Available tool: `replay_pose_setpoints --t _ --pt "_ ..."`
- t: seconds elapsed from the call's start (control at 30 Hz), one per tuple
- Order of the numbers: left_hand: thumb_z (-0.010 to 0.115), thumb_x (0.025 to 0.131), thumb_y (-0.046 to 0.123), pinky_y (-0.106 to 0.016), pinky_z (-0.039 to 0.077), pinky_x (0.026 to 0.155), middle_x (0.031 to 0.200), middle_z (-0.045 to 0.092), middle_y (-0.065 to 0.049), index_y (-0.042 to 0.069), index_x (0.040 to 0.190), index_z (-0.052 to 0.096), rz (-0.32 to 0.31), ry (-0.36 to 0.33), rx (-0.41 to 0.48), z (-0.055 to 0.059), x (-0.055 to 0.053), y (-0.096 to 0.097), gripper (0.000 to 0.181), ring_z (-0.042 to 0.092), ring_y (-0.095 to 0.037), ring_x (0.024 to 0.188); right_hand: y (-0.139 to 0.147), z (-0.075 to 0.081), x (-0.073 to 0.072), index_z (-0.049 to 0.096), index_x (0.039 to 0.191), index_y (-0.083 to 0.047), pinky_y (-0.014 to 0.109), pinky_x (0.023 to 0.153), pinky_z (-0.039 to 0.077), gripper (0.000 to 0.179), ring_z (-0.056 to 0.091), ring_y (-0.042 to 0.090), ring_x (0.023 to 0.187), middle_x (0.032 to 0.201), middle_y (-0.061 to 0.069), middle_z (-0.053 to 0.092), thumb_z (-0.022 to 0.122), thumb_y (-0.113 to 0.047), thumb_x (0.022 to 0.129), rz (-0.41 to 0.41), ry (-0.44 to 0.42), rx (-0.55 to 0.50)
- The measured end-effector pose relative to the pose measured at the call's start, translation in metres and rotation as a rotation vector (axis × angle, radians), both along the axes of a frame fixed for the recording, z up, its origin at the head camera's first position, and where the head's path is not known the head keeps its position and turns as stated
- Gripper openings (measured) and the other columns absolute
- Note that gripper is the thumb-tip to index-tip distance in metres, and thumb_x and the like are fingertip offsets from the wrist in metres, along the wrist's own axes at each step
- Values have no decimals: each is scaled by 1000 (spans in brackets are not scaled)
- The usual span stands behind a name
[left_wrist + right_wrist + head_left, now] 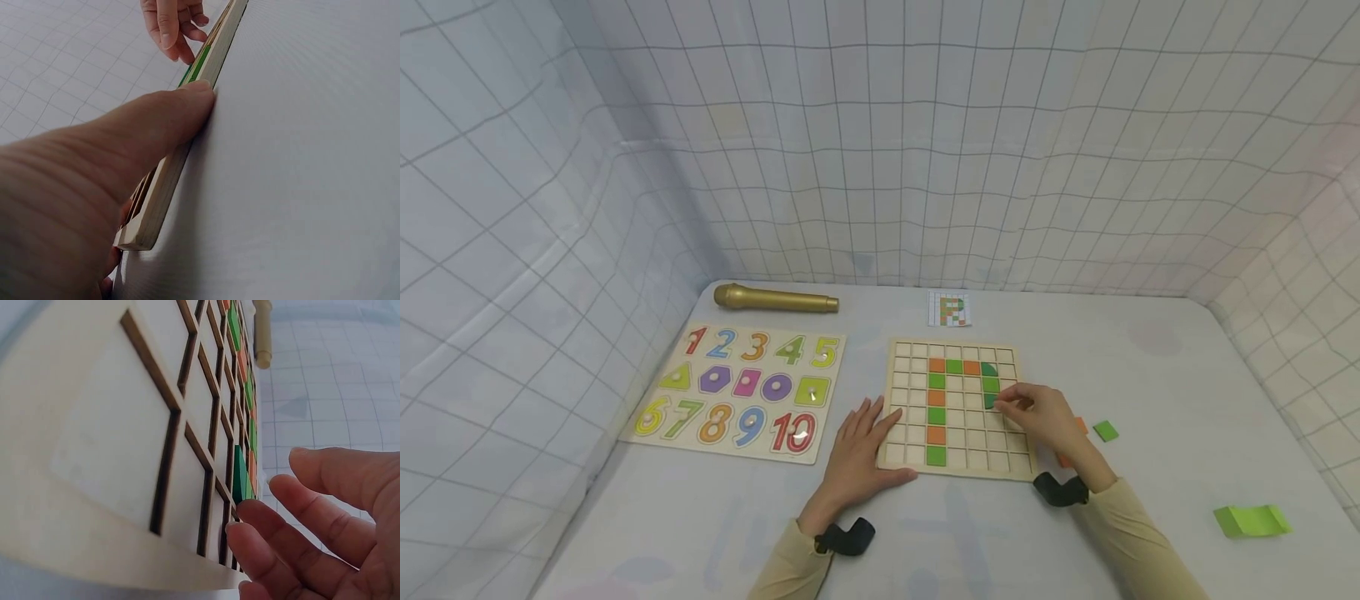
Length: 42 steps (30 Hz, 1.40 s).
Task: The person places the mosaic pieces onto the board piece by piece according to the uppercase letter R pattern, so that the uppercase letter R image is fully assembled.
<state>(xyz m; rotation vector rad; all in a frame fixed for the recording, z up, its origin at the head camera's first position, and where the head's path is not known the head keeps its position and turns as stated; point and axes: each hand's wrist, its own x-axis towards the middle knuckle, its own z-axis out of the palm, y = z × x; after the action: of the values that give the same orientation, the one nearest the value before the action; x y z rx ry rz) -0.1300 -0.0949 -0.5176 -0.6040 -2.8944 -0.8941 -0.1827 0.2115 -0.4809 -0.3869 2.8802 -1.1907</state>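
A wooden grid board (955, 437) lies in front of me, orange and green square tiles set in its cells along a column and a top row. On its right side, a dark green rounded-corner piece (989, 401) sits below a green tile (991, 384); another rounded piece (989, 368) tops that column. My right hand (1047, 419) is over the board's right part, fingertips right at the lower dark green piece. The right wrist view shows thumb and fingers (269, 525) apart. My left hand (861, 457) rests at the board's near left corner, thumb (169, 115) along the front edge.
Left of the board lies a number-and-shape puzzle (760, 450), with a gold microphone (775, 299) behind it. A small pattern card (950, 309) lies beyond the board. Beside my right hand are a loose green tile (1106, 431) and orange tiles (1081, 424); a green block (1252, 522) lies far right.
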Motion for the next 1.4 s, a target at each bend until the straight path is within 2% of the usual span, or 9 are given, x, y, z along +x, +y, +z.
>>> replay_pose_setpoints --t 0.43,0.73,0.9,1.07,1.17,1.3,1.4 --pt "75 71 55 -46 11 113 152 27 -13 13 143 44 2 62 -22 -6 0 1 88 14 -30 141 -4 2 0 71 92 -6 26 56 45 12 57 13 70 79 -3 65 71 -16 86 1 39 35" --pt "74 72 55 -46 10 113 152 27 -13 14 142 45 4 55 -23 -4 1 1 87 14 -29 142 0 2 1 71 95 -7 26 54 45 14 58 13 71 82 -3 66 72 -16 85 42 41 13" --pt "74 72 56 -45 10 113 152 27 -13 14 143 44 6 56 -29 -4 1 0 88 13 -29 142 2 5 4 71 96 -5 27 56 47 14 59 14 71 84 0 67 72 -13 85 29 151 18" --pt "74 71 56 -46 11 113 152 27 -13 14 143 44 1 65 -26 -5 0 1 88 14 -30 141 10 7 10 71 99 -4 34 64 49 17 60 16 74 90 4 68 73 -14 84 -49 278 26" --pt "74 72 56 -45 11 113 153 26 -12 14 143 44 4 54 -32 -5 0 1 88 14 -30 142 18 5 13 70 98 -3 36 63 49 18 61 19 74 93 7 68 75 -11 82 -93 367 13" --pt "74 72 57 -45 10 113 153 26 -12 15 143 44 7 41 -37 -4 0 1 88 12 -29 142 30 2 19 69 98 -3 34 62 47 21 59 19 75 94 8 68 76 -10 80 -143 458 -16" --pt "73 72 58 -45 10 113 153 26 -12 15 143 44 8 38 -38 -3 0 1 88 12 -29 142 41 -3 21 69 98 -5 29 63 45 21 57 17 75 93 5 67 77 -15 80 -165 511 -62"
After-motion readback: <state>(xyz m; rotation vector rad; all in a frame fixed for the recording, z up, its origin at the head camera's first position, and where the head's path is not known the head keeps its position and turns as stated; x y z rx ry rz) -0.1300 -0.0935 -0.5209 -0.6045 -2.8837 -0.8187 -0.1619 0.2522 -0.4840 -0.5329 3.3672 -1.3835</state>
